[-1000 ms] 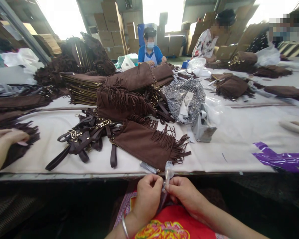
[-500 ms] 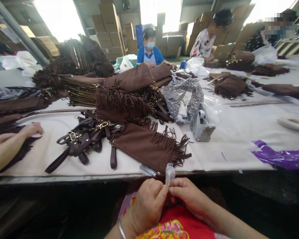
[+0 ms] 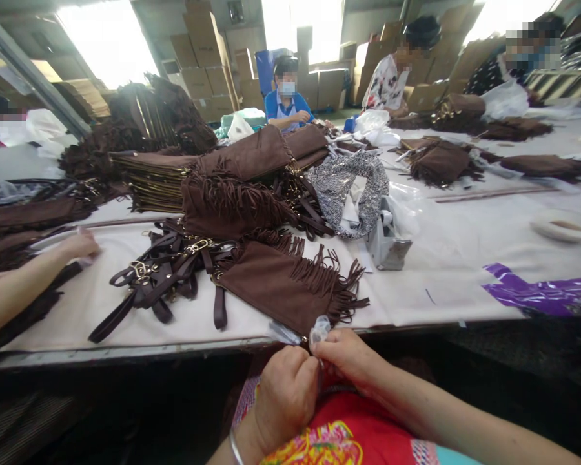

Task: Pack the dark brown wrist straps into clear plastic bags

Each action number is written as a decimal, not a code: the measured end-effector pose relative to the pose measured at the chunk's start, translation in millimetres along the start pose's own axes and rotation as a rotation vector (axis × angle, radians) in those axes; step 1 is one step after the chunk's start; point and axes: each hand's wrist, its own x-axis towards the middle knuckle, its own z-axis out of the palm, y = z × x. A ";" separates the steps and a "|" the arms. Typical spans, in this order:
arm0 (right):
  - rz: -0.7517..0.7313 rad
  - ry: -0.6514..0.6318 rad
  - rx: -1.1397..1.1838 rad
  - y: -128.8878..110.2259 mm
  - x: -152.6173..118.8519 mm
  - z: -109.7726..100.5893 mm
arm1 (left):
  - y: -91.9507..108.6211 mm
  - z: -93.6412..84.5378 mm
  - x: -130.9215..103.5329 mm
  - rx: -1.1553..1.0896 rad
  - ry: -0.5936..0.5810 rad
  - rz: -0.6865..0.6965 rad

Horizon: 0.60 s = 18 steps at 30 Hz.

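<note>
My left hand (image 3: 290,385), with a bangle at its wrist, is closed in a pinch just below the table's front edge. Beside it, almost touching, my right hand (image 3: 343,354) is closed on a small crumpled piece of clear plastic (image 3: 319,328) that sticks up above the fingers. What the left fingertips hold is hidden; the plastic may run down between both hands. Right behind the hands lies a brown fringed pouch (image 3: 275,281) with a wrist strap. A flat strip of clear plastic (image 3: 285,332) rests at the table edge by its lower corner.
Dark wrist straps (image 3: 159,271) with gold clasps lie left of the pouch. Stacked brown pouches (image 3: 150,184) rise behind. A patterned cloth (image 3: 348,194) and a metal tape holder (image 3: 390,242) stand right. Purple plastic (image 3: 542,290) lies far right. A co-worker's hand (image 3: 80,245) works at left.
My right hand has moved slightly left and up over the clear plastic, covering more of it. The co-worker's hand at left has shifted right. The whole view has shifted a little.
</note>
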 end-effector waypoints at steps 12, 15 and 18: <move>-0.140 0.077 -0.161 5.6 6.6 0.5 | 6.7 14.4 1.5 -0.277 0.071 -0.408; -0.110 0.058 -0.124 3.3 6.6 1.2 | 9.1 8.9 5.9 -0.154 0.048 -0.278; -0.096 0.059 -0.084 -1.4 4.3 0.7 | 9.7 0.8 9.2 -0.022 0.003 -0.102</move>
